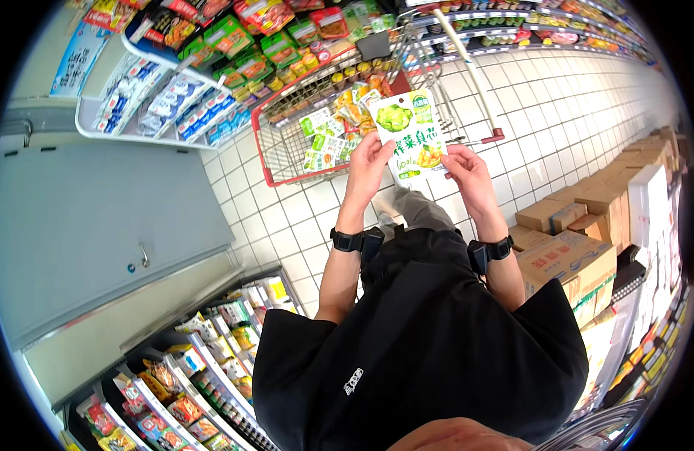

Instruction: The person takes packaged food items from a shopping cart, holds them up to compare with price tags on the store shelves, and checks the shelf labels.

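A white and green food pouch (410, 135) with printed pictures of a green vegetable and a bowl of food is held up flat, facing me. My left hand (370, 155) pinches its left edge between thumb and fingers. At the lower right edge, my right hand (465, 169) grips the same pouch. Beyond it stands a wire shopping cart (279, 160) with a red rim. Inside the cart lie several green-and-white packets (323, 151) and some orange-yellow packets (352, 107), partly hidden behind the pouch.
Hanging packets (228, 36) and a white rack of blue-and-white packs (172, 101) stand at upper left. A grey door (110, 225) is on the left. Snack shelves (206, 361) are lower left. Cardboard boxes (567, 265) are stacked at right on the tiled floor (290, 225).
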The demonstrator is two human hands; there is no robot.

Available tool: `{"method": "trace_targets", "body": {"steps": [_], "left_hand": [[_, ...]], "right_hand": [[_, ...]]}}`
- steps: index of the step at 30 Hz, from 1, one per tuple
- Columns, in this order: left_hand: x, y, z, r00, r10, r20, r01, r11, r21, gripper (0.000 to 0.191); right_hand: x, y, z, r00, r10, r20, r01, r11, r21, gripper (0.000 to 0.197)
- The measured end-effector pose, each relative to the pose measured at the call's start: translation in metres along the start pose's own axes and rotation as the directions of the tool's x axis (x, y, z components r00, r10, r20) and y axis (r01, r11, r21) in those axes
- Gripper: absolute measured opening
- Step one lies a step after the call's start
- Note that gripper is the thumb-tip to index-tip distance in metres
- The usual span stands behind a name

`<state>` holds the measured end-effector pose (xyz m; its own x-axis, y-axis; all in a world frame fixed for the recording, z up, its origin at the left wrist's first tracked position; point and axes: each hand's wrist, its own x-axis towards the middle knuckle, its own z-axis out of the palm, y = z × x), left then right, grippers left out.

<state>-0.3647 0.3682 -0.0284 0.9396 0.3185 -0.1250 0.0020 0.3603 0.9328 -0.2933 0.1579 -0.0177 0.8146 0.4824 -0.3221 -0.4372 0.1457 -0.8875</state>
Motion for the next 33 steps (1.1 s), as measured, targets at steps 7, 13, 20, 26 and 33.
{"method": "trace_targets", "body": {"steps": [7, 13, 20, 26, 33], "left_hand": [[0.012, 0.014, 0.053, 0.998, 0.033, 0.057, -0.034, 0.999, 0.021, 0.013], [0.041, 0.007, 0.107, 0.995, 0.024, 0.098, -0.029, 0.999, 0.045, 0.011], [0.094, -0.030, 0.210, 0.982, 0.075, 0.174, -0.088, 0.994, 0.067, 0.009], [0.152, -0.071, 0.317, 0.967, -0.037, 0.251, 0.036, 0.999, 0.012, 0.021], [0.212, -0.087, 0.406, 0.953, -0.087, 0.291, 0.110, 0.992, -0.063, 0.027]], "right_hand": [[-0.025, -0.032, -0.026, 0.992, -0.112, -0.059, 0.111, 0.993, -0.028, 0.020], [-0.015, -0.053, -0.074, 0.975, -0.166, -0.144, 0.163, 0.986, -0.032, 0.017], [0.007, -0.094, -0.179, 0.962, -0.199, -0.185, 0.204, 0.979, 0.006, 0.015], [0.020, -0.132, -0.288, 0.946, -0.231, -0.228, 0.229, 0.973, -0.036, 0.014], [0.060, -0.182, -0.372, 0.946, -0.191, -0.263, 0.201, 0.980, 0.013, 0.013]]}}
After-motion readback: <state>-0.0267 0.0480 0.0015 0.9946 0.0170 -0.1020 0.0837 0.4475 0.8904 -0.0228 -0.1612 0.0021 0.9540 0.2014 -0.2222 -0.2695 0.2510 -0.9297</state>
